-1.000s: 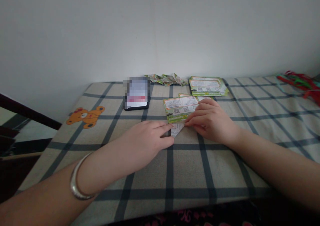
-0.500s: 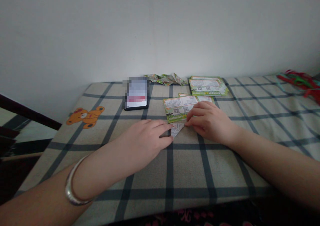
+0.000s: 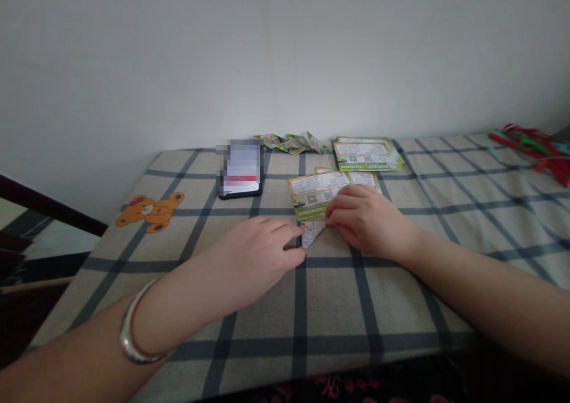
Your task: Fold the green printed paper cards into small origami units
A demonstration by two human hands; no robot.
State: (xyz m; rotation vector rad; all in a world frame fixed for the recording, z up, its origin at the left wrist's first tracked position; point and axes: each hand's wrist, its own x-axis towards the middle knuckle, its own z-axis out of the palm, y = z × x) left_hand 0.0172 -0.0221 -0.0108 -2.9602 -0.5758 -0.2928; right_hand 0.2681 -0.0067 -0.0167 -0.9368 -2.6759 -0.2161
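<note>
A small folded piece of printed paper (image 3: 312, 234) lies on the checked cloth, its slanted edge facing me. My left hand (image 3: 262, 254) has its thumb and fingers closed on the paper's left side. From the other side, my right hand (image 3: 367, 219) pinches its right corner, the fingers curled together. Just behind the folded paper are green-and-white printed leaflets (image 3: 307, 192), partly covered by my right fingers. A silver bangle (image 3: 129, 332) circles my left wrist.
A phone (image 3: 241, 168) with a lit, blurred screen lies at the back left. Crumpled-looking folded papers (image 3: 296, 143) sit by the wall, beside a stack of leaflets (image 3: 363, 154). A bear cutout (image 3: 151, 212) is at the left; red and green material (image 3: 538, 148) lies far right.
Both hands keep hold of the folded paper in nearly the same place. My right fingertips have slid slightly left and down along it; the view has shifted a little.
</note>
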